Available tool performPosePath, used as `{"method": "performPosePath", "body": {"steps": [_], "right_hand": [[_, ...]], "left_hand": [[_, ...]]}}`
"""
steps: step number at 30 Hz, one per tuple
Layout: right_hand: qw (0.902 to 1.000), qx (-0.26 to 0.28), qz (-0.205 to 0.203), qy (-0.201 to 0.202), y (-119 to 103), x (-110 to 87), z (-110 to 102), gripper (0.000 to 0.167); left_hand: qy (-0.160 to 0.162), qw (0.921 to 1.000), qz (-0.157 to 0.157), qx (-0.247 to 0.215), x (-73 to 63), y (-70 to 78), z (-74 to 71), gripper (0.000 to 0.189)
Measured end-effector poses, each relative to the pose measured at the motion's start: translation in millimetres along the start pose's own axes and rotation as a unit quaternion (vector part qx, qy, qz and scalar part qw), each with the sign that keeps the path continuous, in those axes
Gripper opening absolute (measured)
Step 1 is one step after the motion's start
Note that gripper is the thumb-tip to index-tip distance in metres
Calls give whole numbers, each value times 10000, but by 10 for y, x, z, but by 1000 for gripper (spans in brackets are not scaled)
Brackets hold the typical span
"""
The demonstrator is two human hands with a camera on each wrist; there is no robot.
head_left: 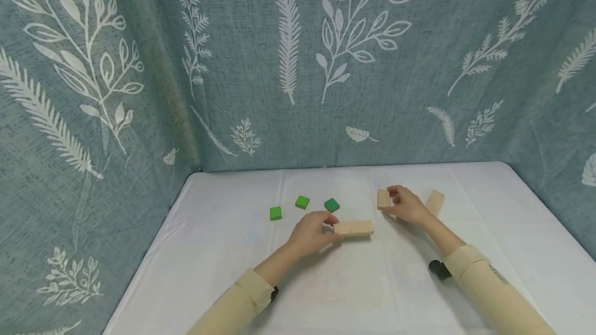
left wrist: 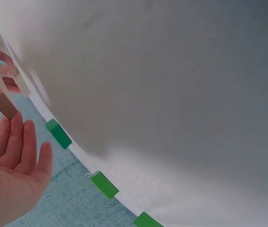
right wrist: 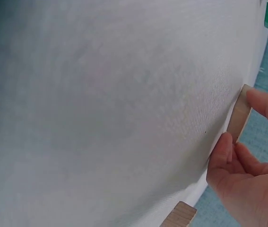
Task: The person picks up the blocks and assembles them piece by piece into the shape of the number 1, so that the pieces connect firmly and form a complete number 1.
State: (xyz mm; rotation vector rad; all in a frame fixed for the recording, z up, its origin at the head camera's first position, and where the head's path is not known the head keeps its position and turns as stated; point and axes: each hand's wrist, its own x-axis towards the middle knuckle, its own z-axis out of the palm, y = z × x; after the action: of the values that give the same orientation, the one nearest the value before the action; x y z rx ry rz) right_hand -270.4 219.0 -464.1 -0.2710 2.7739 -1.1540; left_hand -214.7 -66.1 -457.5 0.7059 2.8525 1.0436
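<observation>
My left hand (head_left: 313,232) pinches one end of a pale wooden block (head_left: 354,228), its long side running to the right above the white table. In the left wrist view this block (left wrist: 5,105) sits between thumb and fingertips. Farther right, my right hand (head_left: 410,207) grips a second wooden block (head_left: 383,199) by its two ends, thumb on the near end and fingers on the far one. The right wrist view shows that block (right wrist: 239,115) close to the cloth. A third wooden block (head_left: 435,201) lies just beyond the right hand, partly hidden by it.
Three small green blocks lie behind the left hand: a left one (head_left: 276,213), a middle one (head_left: 302,202) and a darker one (head_left: 332,204). White cloth covers the table (head_left: 223,242). A patterned blue-green curtain (head_left: 307,133) hangs along the back and both sides.
</observation>
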Motion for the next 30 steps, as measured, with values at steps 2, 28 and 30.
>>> {"method": "performPosePath", "body": {"steps": [2, 28, 30], "right_hand": [[10000, 10, -9, 8, 1, 0, 0, 63], [9994, -78, -268, -225, -5, -42, -32, 66], [9993, -70, -279, -224, -1, -43, -35, 65]], "left_hand": [[15, 10000, -7, -36, -37, 6, -1, 31], [-22, 9999, 134, -60, -470, 148, 4, 29], [-53, 9998, 185, -93, -493, 150, 11, 29]]}}
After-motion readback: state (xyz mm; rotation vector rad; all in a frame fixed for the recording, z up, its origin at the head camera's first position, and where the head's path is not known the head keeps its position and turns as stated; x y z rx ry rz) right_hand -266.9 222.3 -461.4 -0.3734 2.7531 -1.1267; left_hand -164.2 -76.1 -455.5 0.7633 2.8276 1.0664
